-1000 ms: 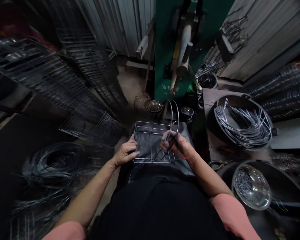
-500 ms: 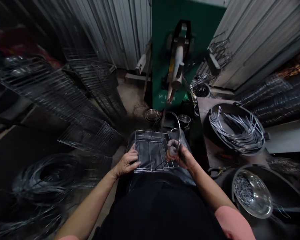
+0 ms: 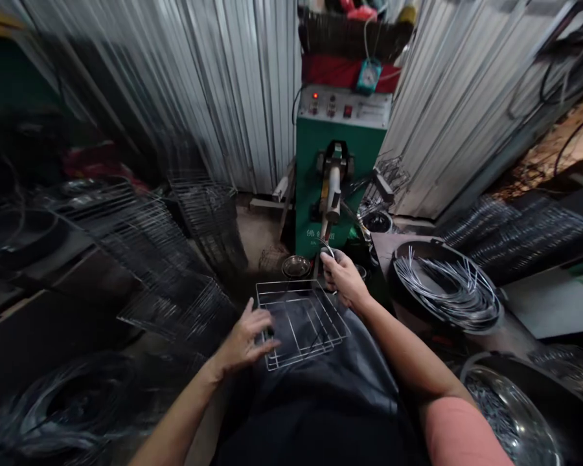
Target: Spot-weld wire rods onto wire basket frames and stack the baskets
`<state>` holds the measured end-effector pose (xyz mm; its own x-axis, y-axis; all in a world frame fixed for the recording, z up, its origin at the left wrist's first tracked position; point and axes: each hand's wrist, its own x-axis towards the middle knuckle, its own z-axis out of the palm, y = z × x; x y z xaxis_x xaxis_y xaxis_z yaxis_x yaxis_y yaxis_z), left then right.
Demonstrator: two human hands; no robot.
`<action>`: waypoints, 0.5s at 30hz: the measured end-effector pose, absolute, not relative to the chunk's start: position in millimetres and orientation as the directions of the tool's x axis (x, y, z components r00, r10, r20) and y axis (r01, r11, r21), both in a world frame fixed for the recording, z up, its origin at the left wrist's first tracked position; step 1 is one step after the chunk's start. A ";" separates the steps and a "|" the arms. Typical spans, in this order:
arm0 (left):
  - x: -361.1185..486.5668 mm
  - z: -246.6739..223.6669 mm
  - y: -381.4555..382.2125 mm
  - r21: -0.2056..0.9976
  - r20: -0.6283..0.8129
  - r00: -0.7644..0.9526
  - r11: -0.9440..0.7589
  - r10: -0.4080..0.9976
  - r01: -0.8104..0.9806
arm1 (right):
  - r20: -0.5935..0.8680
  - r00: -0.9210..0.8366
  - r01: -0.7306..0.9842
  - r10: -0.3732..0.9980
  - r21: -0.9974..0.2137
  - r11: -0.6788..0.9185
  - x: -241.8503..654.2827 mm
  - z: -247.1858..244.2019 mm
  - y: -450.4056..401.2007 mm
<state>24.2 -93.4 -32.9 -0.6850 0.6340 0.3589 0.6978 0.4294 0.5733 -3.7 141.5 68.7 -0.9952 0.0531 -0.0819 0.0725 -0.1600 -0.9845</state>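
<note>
Raised since earlier: right hand (image 3: 341, 277), closed round curved wire (image 3: 326, 246); left hand (image 3: 251, 335), loosely open, at wire basket (image 3: 298, 323).

Open air is being left above the wire basket (image 3: 290, 282), between the left hand (image 3: 250, 336) and the right hand (image 3: 342, 278). Straight ahead, passage is being blocked by the green machine (image 3: 308, 194) and its jutting arm (image 3: 333, 181) (the curved wire (image 3: 326, 244) is being held just below it). The left side is being crowded by wire racks (image 3: 140, 239), the right by the wire-filled pan (image 3: 397, 285).
</note>
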 end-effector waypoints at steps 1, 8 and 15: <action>13.5 -15.9 -94.7 0.537 0.434 -0.689 0.447 0.580 0.715 | -0.021 -0.999 0.017 0.038 -0.995 -0.098 -2.2 75.4 139.9; -75.5 100.8 -68.2 0.401 0.695 -0.538 0.364 0.477 0.840 | 0.495 -0.866 -0.479 -0.074 -0.777 0.408 16.1 122.6 159.2; -110.4 91.0 -2.3 0.718 0.412 -0.730 0.299 0.545 0.629 | 0.521 -0.853 -0.343 0.019 -0.588 0.733 -39.4 94.0 226.2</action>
<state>-110.4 -2.3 91.0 -0.7301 0.5449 0.4124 0.6287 0.2992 0.7178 -39.4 226.2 94.0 -0.8532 0.0190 0.5213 -0.3430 0.7326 -0.5879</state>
